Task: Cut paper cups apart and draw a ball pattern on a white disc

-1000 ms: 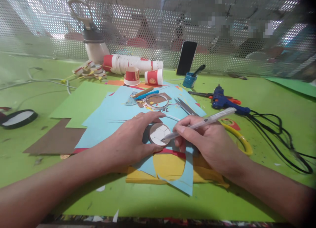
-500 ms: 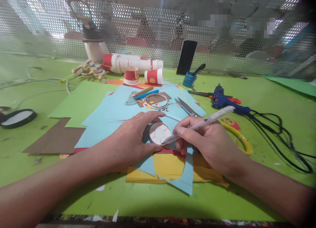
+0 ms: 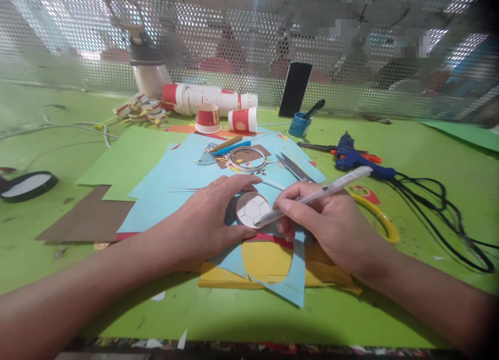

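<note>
Head view: at the far side of the green table a small blue pot holds a dark-handled tool leaning to the right; beside it a red-and-white paper cup lies on its side, another stands upside down, and a long stack of such cups lies behind them — what the cups hold cannot be told. Nearer, on blue paper sheets, sits a small round paper disc, white with a tan rim and thin lines drawn in a football pattern; it lies flat between the two hands. The left hand curves round the disc's left edge, forefinger stretched along the far side, thumb at the near side, fingers apart and pressing on it; the right hand is closed on a white pen, whose tip touches the disc's lower right edge.
</note>
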The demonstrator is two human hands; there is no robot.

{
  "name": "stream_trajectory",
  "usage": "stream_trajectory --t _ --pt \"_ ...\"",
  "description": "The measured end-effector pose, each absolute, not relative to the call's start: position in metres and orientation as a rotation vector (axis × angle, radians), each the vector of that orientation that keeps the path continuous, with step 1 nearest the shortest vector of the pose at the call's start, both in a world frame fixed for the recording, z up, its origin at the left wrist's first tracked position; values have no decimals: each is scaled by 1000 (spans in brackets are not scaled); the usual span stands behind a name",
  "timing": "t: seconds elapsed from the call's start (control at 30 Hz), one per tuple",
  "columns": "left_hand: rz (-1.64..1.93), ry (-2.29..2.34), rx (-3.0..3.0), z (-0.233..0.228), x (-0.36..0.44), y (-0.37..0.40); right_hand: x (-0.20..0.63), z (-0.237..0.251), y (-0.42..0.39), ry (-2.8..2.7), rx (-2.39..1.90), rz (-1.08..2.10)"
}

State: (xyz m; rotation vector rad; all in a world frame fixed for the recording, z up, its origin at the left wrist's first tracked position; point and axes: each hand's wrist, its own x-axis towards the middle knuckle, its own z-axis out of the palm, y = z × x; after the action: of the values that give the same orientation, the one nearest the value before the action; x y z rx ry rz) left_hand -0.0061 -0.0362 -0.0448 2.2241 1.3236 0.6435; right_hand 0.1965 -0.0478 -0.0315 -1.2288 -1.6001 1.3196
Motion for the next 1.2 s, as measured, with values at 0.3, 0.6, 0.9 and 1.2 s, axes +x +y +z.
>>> stream_trajectory --t 0.3,0.6,0.9,1.2 --pt "650 1313 2245 -46 -6 -35 196 -29 -47 -1604 -1232 1358" --pt "662 1283 2248 -45 -5 -36 198 -30 -46 -1617 -1200 1441" --pt "666 1262 2237 -44 -8 -37 205 -37 -40 -1331 -988 1424" --pt "795 1158 2347 -44 -6 -40 207 -33 -42 -1753 -1220 995"
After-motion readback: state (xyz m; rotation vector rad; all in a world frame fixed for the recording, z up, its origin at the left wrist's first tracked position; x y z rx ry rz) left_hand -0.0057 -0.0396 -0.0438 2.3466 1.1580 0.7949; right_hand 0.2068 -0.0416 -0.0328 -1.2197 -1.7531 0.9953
